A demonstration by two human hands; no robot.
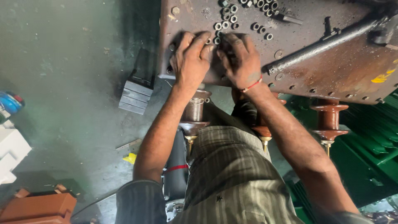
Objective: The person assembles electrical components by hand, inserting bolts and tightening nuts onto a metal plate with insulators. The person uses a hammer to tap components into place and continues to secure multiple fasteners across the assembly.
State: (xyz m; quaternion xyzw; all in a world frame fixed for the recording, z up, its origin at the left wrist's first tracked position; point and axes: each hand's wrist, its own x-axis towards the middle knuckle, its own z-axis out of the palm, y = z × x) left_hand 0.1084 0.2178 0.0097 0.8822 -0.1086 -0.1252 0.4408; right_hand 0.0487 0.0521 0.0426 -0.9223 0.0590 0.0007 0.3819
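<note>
A: Status on the rusty cover plate [331, 62]?

B: You've got both hands at its near edge. Left hand [191, 58] is curled, fingertips pressed together on something small; I can't tell what. Right hand [240, 60] is bunched the same way, touching the scattered steel nuts [226, 18] just beyond your knuckles.

A: Step?

B: Looks like picking nuts for the edge bolt holes [290, 87]. The next move needs one nut pinched cleanly.

A: Containers?

B: None. The nuts lie loose on the plate. Brown porcelain bushings [329, 118] hang under its edge.
</note>
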